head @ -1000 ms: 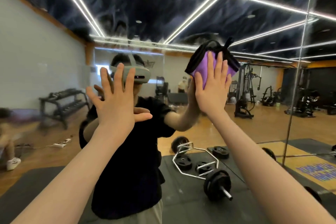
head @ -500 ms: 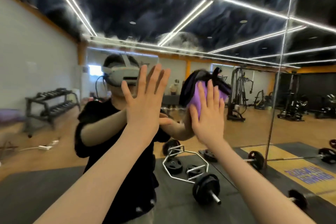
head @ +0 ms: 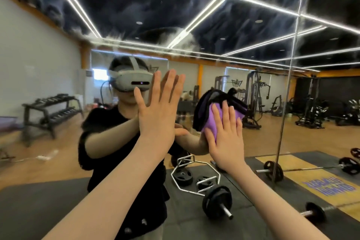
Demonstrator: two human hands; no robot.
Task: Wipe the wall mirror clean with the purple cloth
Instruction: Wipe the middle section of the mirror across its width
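Observation:
The wall mirror (head: pixel 58 64) fills the whole view and reflects a gym and a person wearing a headset. My right hand (head: pixel 226 136) presses the purple cloth (head: pixel 215 121) flat against the glass at chest height, fingers straight and spread. Behind the purple face the cloth shows a dark side that bunches above my fingertips. My left hand (head: pixel 157 109) is held up with straight fingers, palm at the glass just left of the cloth; whether it touches the glass I cannot tell.
A vertical seam (head: pixel 290 76) between mirror panels runs down right of the cloth. Reflected in the glass are a hex bar with weight plates (head: pixel 196 179) on a black mat, a dumbbell rack (head: pixel 50 111) at the left and gym machines (head: pixel 255 101) at the right.
My right hand has slid the cloth down the glass from above head height to chest height. My left hand has moved to the right, closer to the cloth.

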